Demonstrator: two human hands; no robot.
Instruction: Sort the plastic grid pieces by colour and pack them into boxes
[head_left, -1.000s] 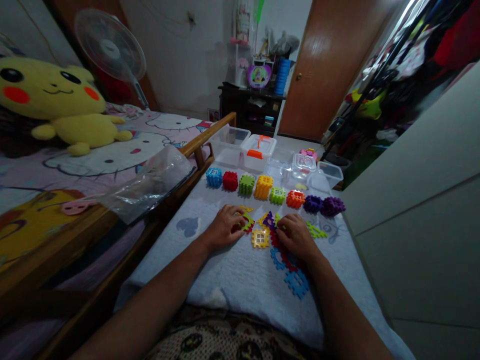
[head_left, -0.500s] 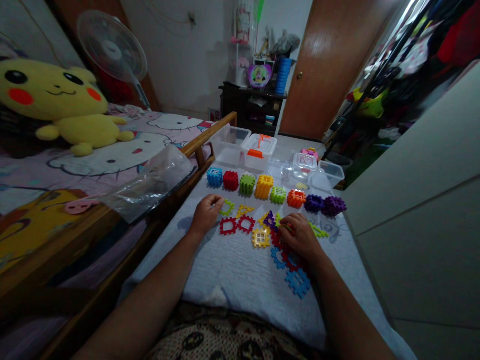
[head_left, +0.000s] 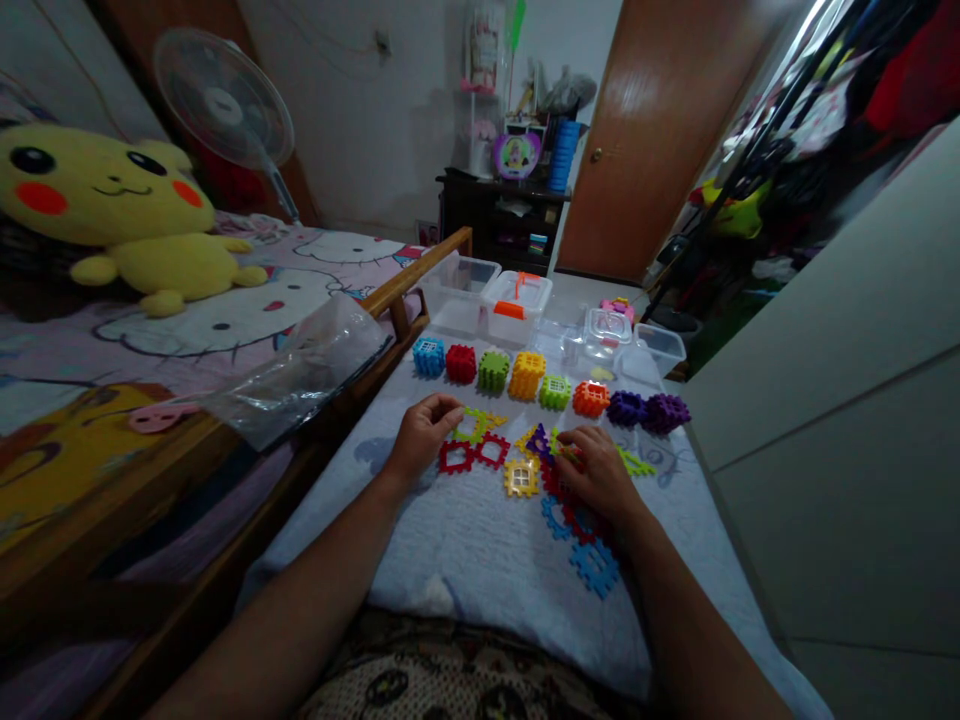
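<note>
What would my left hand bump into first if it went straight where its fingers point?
Probably the light green piece, right at the fingers of your left hand; they may be touching it, but depth is unclear.

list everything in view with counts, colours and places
Cloth: 1, pale blue, before the person
Toy stacks: 8, blue, red, green, yellow, light green, orange, two purple, row across cloth
Light green piece: 1, light green, left of centre
Loose pieces: several, red, yellow, blue, purple, green, mid-cloth
Containers: about five, clear, behind the stacks
Bed: 1, pink-patterned, left
Rail: 1, brown, along bed
Plastic bag: 1, clear, over rail
Plush toy: 1, yellow, on bed
Fan: 1, whitish, beyond bed
Cabinet: 1, black, far wall
Door: 1, brown, right of cabinet
Hanging items: many, mixed, upper right
Panel: 1, white, right
Patterned fabric: 1, brown, bottom centre
Left hand: 1, bare, gripping light green piece
Right hand: 1, bare, over loose pieces
</note>
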